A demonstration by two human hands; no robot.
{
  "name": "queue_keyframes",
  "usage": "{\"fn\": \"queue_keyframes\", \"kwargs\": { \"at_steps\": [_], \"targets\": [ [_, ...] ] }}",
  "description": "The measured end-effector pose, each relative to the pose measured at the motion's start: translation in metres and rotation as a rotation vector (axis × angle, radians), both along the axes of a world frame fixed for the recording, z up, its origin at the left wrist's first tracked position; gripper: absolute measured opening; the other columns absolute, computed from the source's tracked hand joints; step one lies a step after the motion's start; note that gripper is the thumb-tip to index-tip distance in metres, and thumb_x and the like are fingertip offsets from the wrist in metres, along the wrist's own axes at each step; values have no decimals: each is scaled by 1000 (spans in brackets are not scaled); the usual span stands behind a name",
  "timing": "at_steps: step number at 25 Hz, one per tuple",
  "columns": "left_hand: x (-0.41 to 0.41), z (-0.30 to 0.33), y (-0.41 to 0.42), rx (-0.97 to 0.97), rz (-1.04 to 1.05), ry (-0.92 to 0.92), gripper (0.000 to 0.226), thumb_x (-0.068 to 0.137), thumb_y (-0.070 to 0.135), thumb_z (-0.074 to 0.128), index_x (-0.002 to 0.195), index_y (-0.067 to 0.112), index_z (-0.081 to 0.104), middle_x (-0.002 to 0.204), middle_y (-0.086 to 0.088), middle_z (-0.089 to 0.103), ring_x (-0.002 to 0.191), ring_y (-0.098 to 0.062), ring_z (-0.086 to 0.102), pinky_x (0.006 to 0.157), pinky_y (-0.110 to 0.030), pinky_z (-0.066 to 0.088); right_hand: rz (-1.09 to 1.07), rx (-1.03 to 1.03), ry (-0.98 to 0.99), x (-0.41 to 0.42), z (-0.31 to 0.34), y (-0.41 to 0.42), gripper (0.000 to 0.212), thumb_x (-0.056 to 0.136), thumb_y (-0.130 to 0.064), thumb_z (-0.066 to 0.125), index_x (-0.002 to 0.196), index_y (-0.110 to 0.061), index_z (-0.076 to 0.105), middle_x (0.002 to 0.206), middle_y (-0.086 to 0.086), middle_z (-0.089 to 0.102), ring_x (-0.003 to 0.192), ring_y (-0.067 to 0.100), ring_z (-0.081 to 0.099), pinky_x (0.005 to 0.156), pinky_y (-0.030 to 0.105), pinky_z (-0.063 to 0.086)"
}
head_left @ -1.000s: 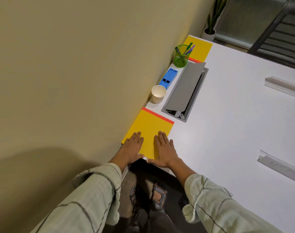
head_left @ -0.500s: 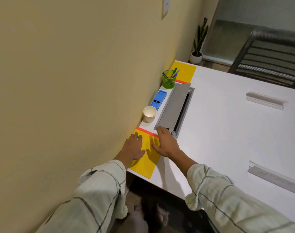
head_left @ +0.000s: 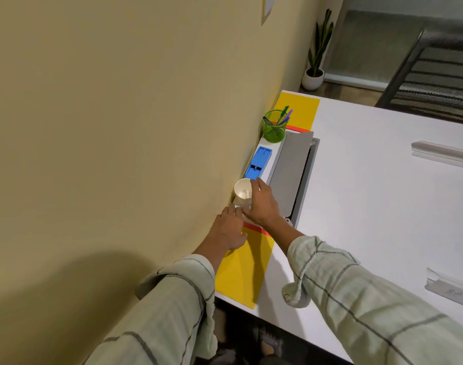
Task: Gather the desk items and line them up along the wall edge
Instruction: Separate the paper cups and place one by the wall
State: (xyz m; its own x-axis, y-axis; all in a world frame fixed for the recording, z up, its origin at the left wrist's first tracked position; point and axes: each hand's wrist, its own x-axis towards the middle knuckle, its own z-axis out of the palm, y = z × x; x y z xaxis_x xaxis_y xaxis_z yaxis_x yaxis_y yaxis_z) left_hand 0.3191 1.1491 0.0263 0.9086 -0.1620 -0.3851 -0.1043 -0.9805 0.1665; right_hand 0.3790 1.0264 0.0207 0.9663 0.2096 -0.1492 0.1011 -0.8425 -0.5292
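The right hand (head_left: 263, 204) has left the yellow folder with the red edge strip (head_left: 244, 270) and now has its grip curled around the small white paper cup (head_left: 243, 192), tilted beside the wall. The left hand (head_left: 229, 229), fingers flat, has slid up the folder to just below the cup. Cup, blue plastic tray (head_left: 258, 163) and green mesh pen holder (head_left: 275, 126) already stand in line on the white table (head_left: 370, 206), so this looks like a final adjustment.

A white desk (head_left: 356, 206) runs along the wall. Its grey cable hatch (head_left: 291, 175) sits near that edge. Between hatch and wall lie a blue tray (head_left: 259, 163) and a white paper cup (head_left: 243, 192). Beyond the hatch stand a green pen holder (head_left: 274, 130) and a yellow folder (head_left: 300, 111); nearer than it lies another yellow folder (head_left: 247, 272).
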Motion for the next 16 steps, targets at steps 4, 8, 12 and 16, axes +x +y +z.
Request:
{"fn": "queue_keyframes", "kwargs": {
  "at_steps": [4, 8, 12, 16],
  "targets": [
    [9, -6, 0, -33, 17, -30, 76, 87, 39, 63, 144, 5, 27, 151, -17, 31, 138, -32, 33, 110, -40, 37, -14, 3, 42, 17, -10, 12, 94, 75, -39, 81, 149, -13, 29, 152, 11, 36, 136, 32, 36, 103, 49, 46],
    [15, -10, -2, -119, 73, -50, 78, 86, 34, 66, 146, 7, 23, 150, -14, 34, 137, -30, 35, 111, -38, 38, -93, 63, 47, 25, -11, 13, 87, 75, -37, 81, 146, -15, 35, 141, 11, 47, 129, 30, 43, 97, 45, 48],
    [19, -3, -12, -306, 261, -88, 80, 81, 32, 73, 143, 11, 27, 142, -11, 44, 128, -27, 45, 104, -37, 45, -192, 175, 8, 17, 4, -6, 89, 72, -43, 82, 145, -13, 39, 137, 10, 49, 125, 28, 47, 97, 40, 46],
    [30, 13, -32, -481, 464, -111, 101, 69, 39, 83, 147, 14, 24, 148, -10, 40, 134, -29, 41, 108, -42, 42, -218, 252, -10, 3, 32, -50, 82, 63, -52, 85, 131, -17, 56, 125, 4, 59, 113, 20, 54, 90, 31, 47]
  ]
}}
